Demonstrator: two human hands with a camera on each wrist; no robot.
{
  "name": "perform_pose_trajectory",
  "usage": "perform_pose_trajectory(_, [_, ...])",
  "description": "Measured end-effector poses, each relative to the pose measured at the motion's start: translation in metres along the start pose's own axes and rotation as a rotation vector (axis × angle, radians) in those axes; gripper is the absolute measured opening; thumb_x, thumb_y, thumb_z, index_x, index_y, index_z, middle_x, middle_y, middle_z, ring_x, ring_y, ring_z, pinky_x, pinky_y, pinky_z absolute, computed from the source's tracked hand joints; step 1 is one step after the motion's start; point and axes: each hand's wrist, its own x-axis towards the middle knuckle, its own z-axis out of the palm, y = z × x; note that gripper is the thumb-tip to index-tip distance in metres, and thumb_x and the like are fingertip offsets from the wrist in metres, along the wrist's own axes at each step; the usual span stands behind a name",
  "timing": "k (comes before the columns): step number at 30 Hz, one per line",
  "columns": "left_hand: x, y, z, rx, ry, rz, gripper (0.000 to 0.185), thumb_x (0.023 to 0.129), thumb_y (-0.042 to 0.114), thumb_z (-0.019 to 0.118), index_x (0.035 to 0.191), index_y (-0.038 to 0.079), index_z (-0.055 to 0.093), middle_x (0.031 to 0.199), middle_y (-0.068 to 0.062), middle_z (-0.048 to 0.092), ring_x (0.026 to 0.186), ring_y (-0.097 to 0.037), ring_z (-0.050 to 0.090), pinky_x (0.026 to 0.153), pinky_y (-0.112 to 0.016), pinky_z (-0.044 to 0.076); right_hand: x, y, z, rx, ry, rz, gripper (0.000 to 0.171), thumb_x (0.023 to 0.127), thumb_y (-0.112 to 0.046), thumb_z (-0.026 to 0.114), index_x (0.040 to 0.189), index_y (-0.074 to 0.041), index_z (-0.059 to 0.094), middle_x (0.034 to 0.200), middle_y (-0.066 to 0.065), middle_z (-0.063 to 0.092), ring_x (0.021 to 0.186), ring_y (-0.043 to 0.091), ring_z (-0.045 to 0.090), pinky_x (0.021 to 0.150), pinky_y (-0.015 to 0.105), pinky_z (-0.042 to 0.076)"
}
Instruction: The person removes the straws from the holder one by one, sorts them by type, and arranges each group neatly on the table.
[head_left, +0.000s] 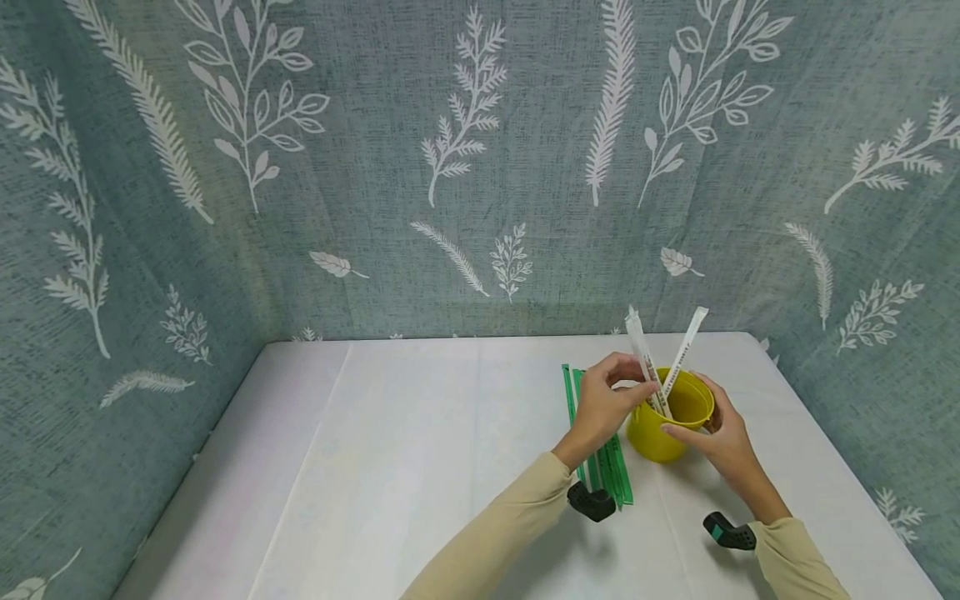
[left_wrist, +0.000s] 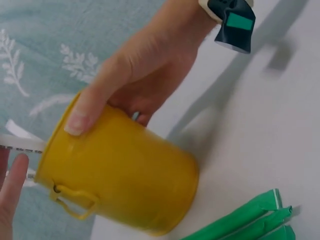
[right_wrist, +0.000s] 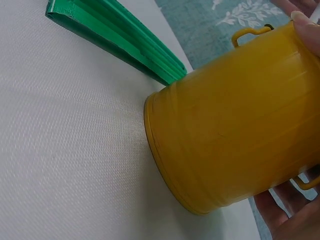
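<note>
My left hand (head_left: 606, 402) pinches white paper-wrapped sticks (head_left: 647, 358) with dark print, their lower ends inside a yellow bucket (head_left: 660, 437). Another white wrapped stick (head_left: 684, 350) leans out of the bucket, apart from the fingers. My right hand (head_left: 726, 437) grips the bucket at its right side, its thumb (left_wrist: 79, 120) on the outside near the rim. A small loop handle (left_wrist: 75, 202) shows on the bucket's wall. Whether the bucket's base (right_wrist: 172, 170) touches the table cannot be told.
Several long green-wrapped sticks (head_left: 611, 471) lie side by side on the white-covered table (head_left: 390, 467), left of the bucket and partly under the left forearm. A grey-green leaf-patterned cloth (head_left: 375, 167) stands behind and along both sides.
</note>
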Motion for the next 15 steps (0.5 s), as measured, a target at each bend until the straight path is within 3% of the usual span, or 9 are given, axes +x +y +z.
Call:
perform_pose_trajectory(8, [-0.003, 0.021, -0.002, -0.001, 0.020, 0.037, 0.022, 0.085, 0.002, 0.068, 0.105, -0.006, 0.061, 0.096, -0.021, 0.063, 0.086, -0.012, 0.061, 0.074, -0.022, 0.056, -0.001, 0.000, 0.001, -0.015, -0.002, 0.000, 0.083, 0.084, -0.016, 0.074, 0.150, -0.016, 0.023, 0.134, 0.012, 0.040, 0.111, 0.007, 0.043, 0.088, 0.003, 0.037])
perform_pose_trajectory(12, [-0.003, 0.019, -0.002, 0.004, 0.016, 0.036, 0.022, 0.085, 0.001, 0.069, 0.104, -0.006, 0.062, 0.096, -0.021, 0.064, 0.086, -0.012, 0.062, 0.073, -0.022, 0.056, -0.001, 0.000, 0.001, -0.019, 0.001, 0.006, 0.083, 0.084, -0.017, 0.073, 0.150, -0.016, 0.023, 0.135, 0.013, 0.039, 0.112, 0.006, 0.043, 0.088, 0.003, 0.037])
perform_pose_trajectory(15, [-0.001, 0.008, -0.001, 0.011, 0.013, 0.018, 0.022, 0.085, 0.003, 0.069, 0.105, -0.004, 0.063, 0.097, -0.018, 0.065, 0.087, -0.011, 0.062, 0.074, -0.021, 0.056, 0.000, 0.000, 0.001, -0.023, 0.000, 0.011, 0.083, 0.084, -0.018, 0.073, 0.150, -0.017, 0.022, 0.136, 0.013, 0.039, 0.112, 0.006, 0.043, 0.088, 0.003, 0.037])
